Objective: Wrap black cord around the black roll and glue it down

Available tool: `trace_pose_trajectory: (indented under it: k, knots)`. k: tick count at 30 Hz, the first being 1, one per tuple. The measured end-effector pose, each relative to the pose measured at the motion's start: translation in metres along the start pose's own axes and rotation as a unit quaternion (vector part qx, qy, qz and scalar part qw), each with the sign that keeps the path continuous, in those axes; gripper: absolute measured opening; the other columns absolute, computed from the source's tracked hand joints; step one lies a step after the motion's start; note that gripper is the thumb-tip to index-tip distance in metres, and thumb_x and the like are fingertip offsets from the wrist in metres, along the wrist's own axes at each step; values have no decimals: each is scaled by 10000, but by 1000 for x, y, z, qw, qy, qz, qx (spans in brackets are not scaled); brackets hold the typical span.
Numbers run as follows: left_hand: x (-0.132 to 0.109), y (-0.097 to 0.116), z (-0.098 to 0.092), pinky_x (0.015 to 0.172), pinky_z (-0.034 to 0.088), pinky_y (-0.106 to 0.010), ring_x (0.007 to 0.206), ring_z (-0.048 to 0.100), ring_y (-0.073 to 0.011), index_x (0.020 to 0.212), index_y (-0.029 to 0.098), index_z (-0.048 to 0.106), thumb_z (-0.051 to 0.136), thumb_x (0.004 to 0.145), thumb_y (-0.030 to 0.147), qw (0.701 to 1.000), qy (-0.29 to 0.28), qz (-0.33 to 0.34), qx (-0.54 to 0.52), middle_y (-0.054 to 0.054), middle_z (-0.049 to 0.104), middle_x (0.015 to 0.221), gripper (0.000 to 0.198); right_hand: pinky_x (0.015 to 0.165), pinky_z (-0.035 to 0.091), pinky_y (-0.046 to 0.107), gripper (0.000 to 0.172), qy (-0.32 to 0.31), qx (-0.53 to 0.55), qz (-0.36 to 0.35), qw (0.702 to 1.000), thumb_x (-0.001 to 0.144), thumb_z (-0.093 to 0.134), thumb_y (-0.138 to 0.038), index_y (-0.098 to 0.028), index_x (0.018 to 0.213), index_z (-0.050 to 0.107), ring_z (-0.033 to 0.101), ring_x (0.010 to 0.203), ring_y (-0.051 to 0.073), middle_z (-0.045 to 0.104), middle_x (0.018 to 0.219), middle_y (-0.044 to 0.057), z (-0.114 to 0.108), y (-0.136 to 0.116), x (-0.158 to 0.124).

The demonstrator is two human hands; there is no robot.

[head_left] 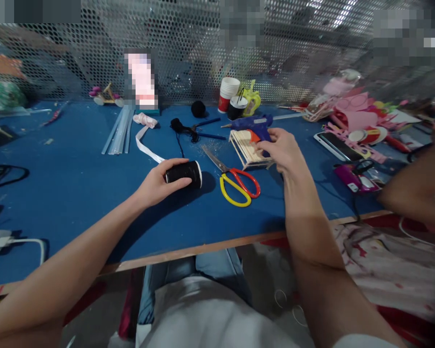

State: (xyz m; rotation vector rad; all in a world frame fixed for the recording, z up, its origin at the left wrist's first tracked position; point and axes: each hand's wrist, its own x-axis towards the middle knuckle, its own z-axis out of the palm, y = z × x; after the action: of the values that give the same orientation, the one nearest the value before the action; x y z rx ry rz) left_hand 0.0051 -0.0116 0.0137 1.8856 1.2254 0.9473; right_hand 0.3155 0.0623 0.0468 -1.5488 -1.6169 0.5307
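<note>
My left hand (159,182) is closed round a black-covered cup (184,175) lying on its side, its white rim to the right. A white ribbon (147,147) runs from behind that hand to a pale pink roll (145,120). My right hand (283,150) grips the handle of a blue glue gun (255,124) with an orange trigger, its nozzle pointing left and a glue stick (288,116) in its back. Under the gun stands a small rack of wooden sticks (248,149). Between my hands lie open scissors (235,183) with one red and one yellow handle.
Glue sticks (119,131), black yarn (183,128) and a black ball (198,108) lie farther back. Stacked paper cups (229,92) stand near the mesh screen (188,53). A phone (339,146) and pink craft pieces lie right, beside another person's arm (415,186).
</note>
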Motion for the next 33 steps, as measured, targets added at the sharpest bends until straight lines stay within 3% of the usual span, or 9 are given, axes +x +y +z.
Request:
trace_pose_trajectory:
  k: [2,5,10,12,16,20,33]
  knots:
    - [1,1,-2,827,461,-332,954,577,-232,1170,180,535,616,711,454,1000,-1,-10,-6,-76,614,1086,540,520,432,267,227,-66,88,19,994,624,650,-266,-144,801,576,542,584,133,586,694,30,1,-14,-12]
    - [2,2,-6,768,471,-305,895,588,-217,1157,179,547,614,707,469,1000,-2,-28,-9,-69,629,1040,539,509,428,249,176,-152,132,9,979,673,635,-297,-149,638,545,499,515,102,537,552,1,8,-34,-31]
    - [5,-1,-11,711,469,-290,853,585,-208,1149,188,556,602,706,496,999,-3,-50,-12,-70,631,1027,542,523,464,245,249,-231,130,-36,963,735,587,-340,-139,879,615,536,564,104,618,707,33,21,-55,-58]
    - [5,-2,-12,710,468,-290,854,585,-210,1144,182,559,600,704,506,998,-7,-59,-17,-73,633,1029,548,508,465,249,264,-257,96,-48,961,757,560,-357,-134,882,621,538,542,109,615,672,30,22,-59,-64]
    - [6,-2,-14,714,462,-288,859,586,-210,1131,184,568,600,699,517,996,-17,-85,-6,-67,642,1022,546,551,466,273,243,-218,-27,-115,969,754,565,-384,-148,760,620,564,582,148,615,624,29,22,-58,-70]
    - [6,-4,-14,699,458,-294,839,588,-212,1133,187,568,590,699,531,995,-23,-96,5,-67,650,1002,554,620,464,292,210,-192,-87,-183,960,759,562,-369,-166,757,616,569,634,163,625,672,21,22,-57,-72]
    - [7,-5,-14,781,453,-332,898,588,-230,1129,195,577,588,700,526,996,-26,-83,14,-62,647,1034,541,674,456,324,224,-196,-214,-247,924,804,503,-329,-151,848,633,602,726,211,652,743,60,22,-55,-75]
